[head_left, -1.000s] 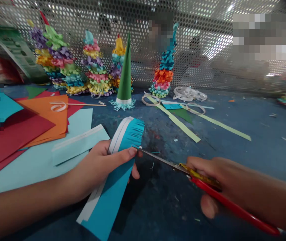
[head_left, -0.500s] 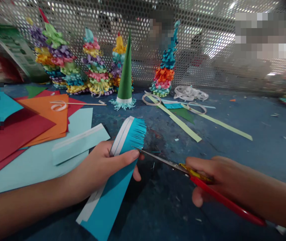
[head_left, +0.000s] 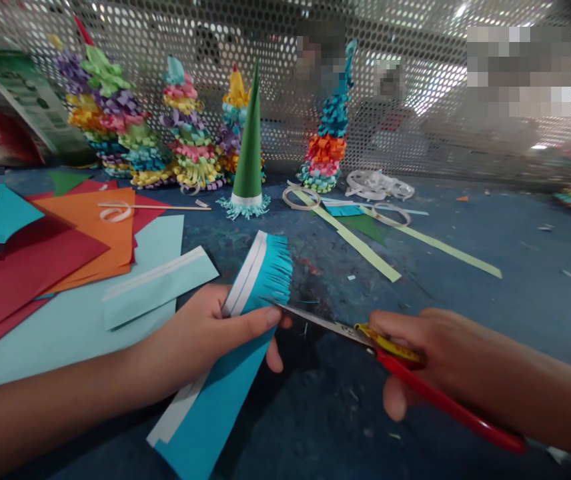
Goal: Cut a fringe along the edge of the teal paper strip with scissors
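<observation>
1. Above the dark table (head_left: 465, 287), the left hand (head_left: 200, 333) grips a fringed blue paper strip (head_left: 220, 373).
2. Right of the strip, the separate right hand (head_left: 440, 353) holds red-handled scissors (head_left: 440, 400), tips at its edge.
3. Left of the strip lies stacked colored paper (head_left: 85, 233).
4. Beyond the strip stands a green paper cone (head_left: 249, 147).

Long turquoise paper strip (head_left: 210, 413), white band along one edge, upper end finely fringed, slanting across left hand (head_left: 200, 333), thumb pressed over it. Red-and-yellow-handled steel scissors (head_left: 390, 350) gripped in right hand (head_left: 445, 353), blade tips at strip's edge, just beside left thumb.
</observation>
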Available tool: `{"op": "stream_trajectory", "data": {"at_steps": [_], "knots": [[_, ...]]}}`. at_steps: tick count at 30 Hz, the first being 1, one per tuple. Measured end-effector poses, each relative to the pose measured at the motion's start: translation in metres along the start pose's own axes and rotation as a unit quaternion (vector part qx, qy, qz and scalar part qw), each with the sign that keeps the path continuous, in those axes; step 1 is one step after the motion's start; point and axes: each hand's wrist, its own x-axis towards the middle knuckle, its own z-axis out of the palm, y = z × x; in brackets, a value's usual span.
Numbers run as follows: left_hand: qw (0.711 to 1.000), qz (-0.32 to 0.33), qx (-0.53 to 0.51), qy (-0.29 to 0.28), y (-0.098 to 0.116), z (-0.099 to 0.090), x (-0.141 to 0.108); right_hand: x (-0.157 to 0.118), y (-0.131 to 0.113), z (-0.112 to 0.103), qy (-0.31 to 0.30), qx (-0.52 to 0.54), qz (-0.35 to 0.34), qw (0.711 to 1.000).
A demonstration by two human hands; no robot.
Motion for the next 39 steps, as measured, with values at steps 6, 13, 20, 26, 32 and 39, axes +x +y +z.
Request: {"op": "stream_trajectory", "data": {"at_steps": [6,13,20,26,32,39], "knots": [[1.000,0.000,-0.010,-0.013,0.000,0.001,0.000,0.002,0.000,-0.002,-0.010,0.022,-0.047,0.999],[0.998,0.043,-0.025,-0.041,-0.002,0.002,0.003,-0.005,-0.010,-0.002,-0.040,0.037,0.015,0.998],[0.999,0.026,-0.025,-0.019,-0.001,0.002,0.000,0.004,0.003,-0.002,-0.019,0.041,-0.023,0.999],[0.999,-0.026,-0.031,0.000,0.001,0.003,-0.003,-0.003,0.003,-0.008,-0.062,0.106,-0.007,0.992],[1.000,-0.015,-0.024,0.005,-0.003,0.001,-0.002,-0.012,-0.003,-0.009,-0.055,0.062,0.017,0.996],[0.998,-0.004,-0.069,-0.003,-0.003,-0.002,0.003,-0.011,-0.005,-0.009,-0.060,0.069,0.032,0.995]]}}
